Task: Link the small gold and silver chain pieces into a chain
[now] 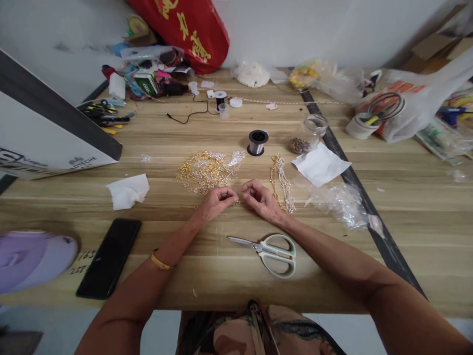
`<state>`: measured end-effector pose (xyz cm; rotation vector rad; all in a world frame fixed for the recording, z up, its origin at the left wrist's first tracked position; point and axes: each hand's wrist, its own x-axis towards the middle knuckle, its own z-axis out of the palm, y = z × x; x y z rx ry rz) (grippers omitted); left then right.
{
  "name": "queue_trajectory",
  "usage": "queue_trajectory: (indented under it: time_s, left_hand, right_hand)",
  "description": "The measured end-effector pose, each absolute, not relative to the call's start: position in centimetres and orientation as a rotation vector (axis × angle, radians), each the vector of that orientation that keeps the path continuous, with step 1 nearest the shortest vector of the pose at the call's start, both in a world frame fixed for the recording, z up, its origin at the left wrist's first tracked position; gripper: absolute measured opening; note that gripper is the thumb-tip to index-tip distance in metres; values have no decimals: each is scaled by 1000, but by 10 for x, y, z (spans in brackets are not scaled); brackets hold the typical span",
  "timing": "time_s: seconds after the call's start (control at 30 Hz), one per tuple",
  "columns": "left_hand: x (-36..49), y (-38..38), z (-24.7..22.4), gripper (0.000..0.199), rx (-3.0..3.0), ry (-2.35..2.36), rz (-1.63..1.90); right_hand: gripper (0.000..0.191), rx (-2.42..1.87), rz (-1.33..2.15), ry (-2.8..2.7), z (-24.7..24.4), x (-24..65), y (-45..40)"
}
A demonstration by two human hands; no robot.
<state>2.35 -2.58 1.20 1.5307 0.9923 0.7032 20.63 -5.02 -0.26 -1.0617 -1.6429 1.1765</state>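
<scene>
My left hand and my right hand come close together over the middle of the table, fingertips pinched. Between them a tiny gold-coloured bit shows, too small to name. Just beyond my left hand spreads a pile of gold and silver rings and chain pieces. Beside my right hand lie gold and silver chains, stretched out side by side. A pair of scissors with pale green handles rests in front of my hands, blades pointing left. Behind the pile stands a spool of silvery wire.
White paper, a clear plastic bag and a jar of beads lie to the right. On the left are a crumpled tissue, a black phone and a lilac device. Bags and tools line the back.
</scene>
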Motion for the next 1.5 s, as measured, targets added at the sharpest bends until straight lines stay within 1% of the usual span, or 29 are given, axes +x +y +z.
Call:
queue_trajectory:
  time_s: [0.17, 0.3, 0.4, 0.5, 1.1, 1.5]
  left_hand:
    - [21, -25, 18, 22, 1468, 1008, 734]
    - [18, -24, 19, 24, 1428, 1017, 760]
    - [15, -23, 19, 24, 1396, 1005, 766]
    - [14, -23, 20, 24, 1381, 987, 759]
    - [13, -21, 18, 32, 1516, 962, 673]
    - [13, -22, 7, 23, 1711, 979, 631]
  right_hand:
    - [17, -1061, 1135, -1689, -1, 205, -51]
    - [12, -1073, 937, -1827, 2, 207, -50]
    - [12, -1034, 786, -1886, 5, 208, -48]
    - [12, -1017, 717, -1901, 5, 209, -46]
    - [11, -977, 617, -1957, 1, 206, -49]
    - [9, -929, 525, -2017, -1, 205, -50]
